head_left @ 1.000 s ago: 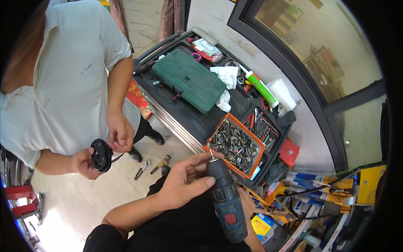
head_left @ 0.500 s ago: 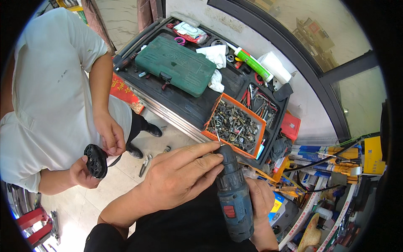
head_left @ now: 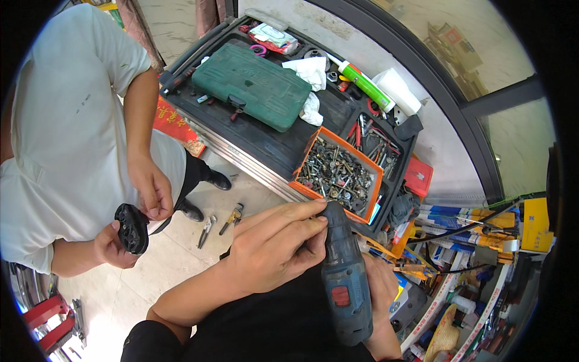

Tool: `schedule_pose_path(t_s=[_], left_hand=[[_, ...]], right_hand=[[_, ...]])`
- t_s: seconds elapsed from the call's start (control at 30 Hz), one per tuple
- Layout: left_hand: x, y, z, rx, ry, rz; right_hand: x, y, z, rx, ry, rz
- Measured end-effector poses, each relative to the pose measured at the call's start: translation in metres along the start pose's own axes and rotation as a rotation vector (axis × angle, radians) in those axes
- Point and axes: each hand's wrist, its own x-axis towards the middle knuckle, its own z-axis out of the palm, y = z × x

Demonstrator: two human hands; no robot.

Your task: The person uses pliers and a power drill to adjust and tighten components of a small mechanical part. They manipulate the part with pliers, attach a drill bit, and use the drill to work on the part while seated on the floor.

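My right hand [head_left: 380, 286] is wrapped round a blue-black cordless drill [head_left: 345, 279] with a red button, its body covering most of the grip. The drill's black chuck [head_left: 336, 220] points away from me, toward the tool cart. My left hand [head_left: 274, 250] is closed at the chuck's nose, with thumb and fingertips pressed together. Whatever lies between those fingertips is hidden. Just beyond the chuck, an orange-rimmed box [head_left: 313, 193] full of loose screws and bolts [head_left: 341, 175] sits on the cart.
A black tool cart [head_left: 259, 142] carries a green case [head_left: 253, 87], a green tube [head_left: 368, 84] and hand tools. At left, a person in white holds a round black part [head_left: 131, 229]. Pliers [head_left: 207, 232] and a wrench [head_left: 231, 218] lie on the floor. Cluttered shelves [head_left: 458, 301] stand at right.
The drill and my left hand have shifted slightly right. A thin bit seen at the chuck's nose no longer shows. The other person's black part has turned.
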Motion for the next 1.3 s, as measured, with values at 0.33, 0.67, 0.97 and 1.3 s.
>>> schedule_pose_path(t_s=[0.33,0.67,0.97,1.3], left_hand=[[-0.002,0.001,0.015,-0.403,-0.055,-0.428],[-0.024,-0.024,0.034,-1.260,-0.037,-0.881],[-0.103,-0.027,-0.013,-1.105,0.319,-0.937],[-0.146,0.020,-0.065,-1.284,0.728,-0.796]], right_hand=[[-0.023,0.020,0.018,0.135,0.031,0.172],[-0.024,0.046,0.033,-0.020,0.078,0.008],[0.008,0.036,0.045,0.280,-0.194,0.046],[0.026,0.054,0.047,0.220,-0.356,-0.136]])
